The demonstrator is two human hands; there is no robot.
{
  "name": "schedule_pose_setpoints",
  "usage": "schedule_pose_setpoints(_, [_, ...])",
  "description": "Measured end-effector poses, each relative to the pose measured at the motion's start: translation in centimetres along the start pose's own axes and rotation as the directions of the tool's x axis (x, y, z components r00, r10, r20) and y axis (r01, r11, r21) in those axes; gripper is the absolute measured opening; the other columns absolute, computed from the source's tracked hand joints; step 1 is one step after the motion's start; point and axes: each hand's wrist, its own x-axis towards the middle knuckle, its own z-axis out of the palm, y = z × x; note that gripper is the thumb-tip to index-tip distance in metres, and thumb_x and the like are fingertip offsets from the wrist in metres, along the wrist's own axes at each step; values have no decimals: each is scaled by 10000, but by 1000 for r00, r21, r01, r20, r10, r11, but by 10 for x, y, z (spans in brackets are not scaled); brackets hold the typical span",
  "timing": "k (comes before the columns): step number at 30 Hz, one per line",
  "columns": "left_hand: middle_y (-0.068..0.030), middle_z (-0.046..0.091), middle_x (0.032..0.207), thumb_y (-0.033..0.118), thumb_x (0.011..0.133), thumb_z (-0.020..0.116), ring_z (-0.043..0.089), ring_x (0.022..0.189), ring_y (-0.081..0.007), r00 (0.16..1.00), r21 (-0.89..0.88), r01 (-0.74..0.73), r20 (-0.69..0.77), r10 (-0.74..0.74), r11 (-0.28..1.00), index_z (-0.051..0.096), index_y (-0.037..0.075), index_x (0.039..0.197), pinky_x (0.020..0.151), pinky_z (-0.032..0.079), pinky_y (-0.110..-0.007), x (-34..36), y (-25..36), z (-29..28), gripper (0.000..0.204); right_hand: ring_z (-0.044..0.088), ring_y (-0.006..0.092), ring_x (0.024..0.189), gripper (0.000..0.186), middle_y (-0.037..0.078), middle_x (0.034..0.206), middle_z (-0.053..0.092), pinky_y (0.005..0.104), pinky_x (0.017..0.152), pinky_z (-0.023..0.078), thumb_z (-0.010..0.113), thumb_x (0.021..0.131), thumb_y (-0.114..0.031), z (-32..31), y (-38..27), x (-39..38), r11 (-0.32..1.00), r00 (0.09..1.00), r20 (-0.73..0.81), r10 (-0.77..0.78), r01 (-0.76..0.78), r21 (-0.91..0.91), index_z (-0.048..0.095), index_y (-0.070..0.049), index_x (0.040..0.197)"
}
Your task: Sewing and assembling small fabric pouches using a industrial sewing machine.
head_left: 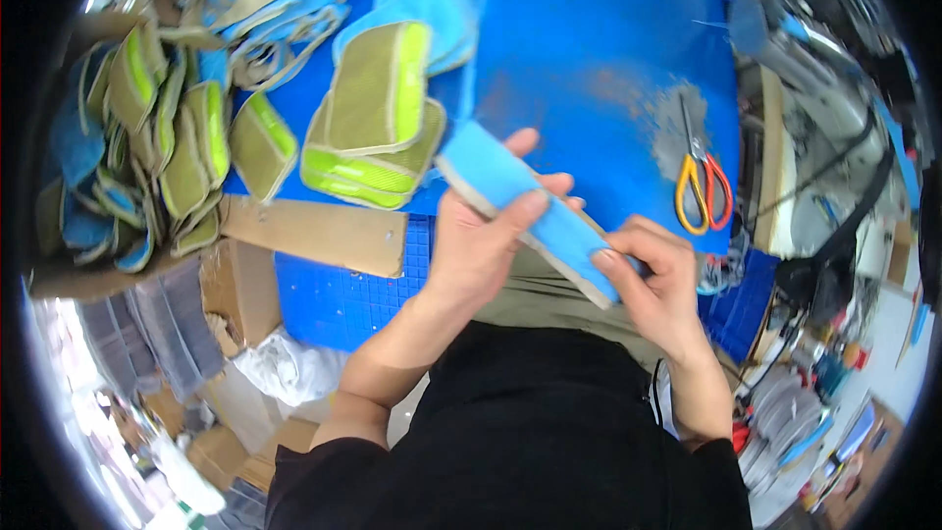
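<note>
Left hand (479,243) and right hand (659,280), mid-frame — both grips hold one blue strip (569,236). Scissors (696,151) lie right.

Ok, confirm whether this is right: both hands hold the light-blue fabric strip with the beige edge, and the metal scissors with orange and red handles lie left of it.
Wrong side: the metal scissors with orange and red handles lie right of the light-blue fabric strip, as the head view shows. The left hand and right hand do hold it.
</note>
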Motion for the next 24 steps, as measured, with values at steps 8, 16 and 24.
schedule_pose_setpoints(8, [-80, 756, 1111, 185, 1025, 679, 737, 1017, -200, 962, 501, 181, 89, -258, 847, 645, 21, 1330, 792, 618, -340, -1, 34, -46, 348, 612, 217, 652, 83, 106, 780, 664, 320, 585, 459, 781, 851, 20, -17, -8, 4, 949, 984, -34, -174, 159, -271, 744, 8, 925])
schedule_pose_setpoints(16, [-84, 739, 881, 479, 858, 804, 723, 827, -253, 788, 911, 340, -141, 600, -232, 723, 74, 1059, 709, 547, -387, 48, 153, -146, 459, 608, 237, 635, 133, 90, 791, 622, 343, 545, 465, 782, 845, 10, -21, -2, -10, 909, 973, 5, -231, 217, -356, 740, -40, 961])
schedule_pose_setpoints(24, [-77, 757, 1003, 233, 862, 864, 695, 916, -156, 903, 898, 22, -206, 377, 439, 683, -29, 1213, 820, 548, -318, 94, 159, -187, 474, 668, 244, 666, 248, 46, 839, 565, 379, 549, 534, 746, 817, -21, -27, -14, -24, 788, 912, 234, -337, 409, -460, 702, -99, 1048])
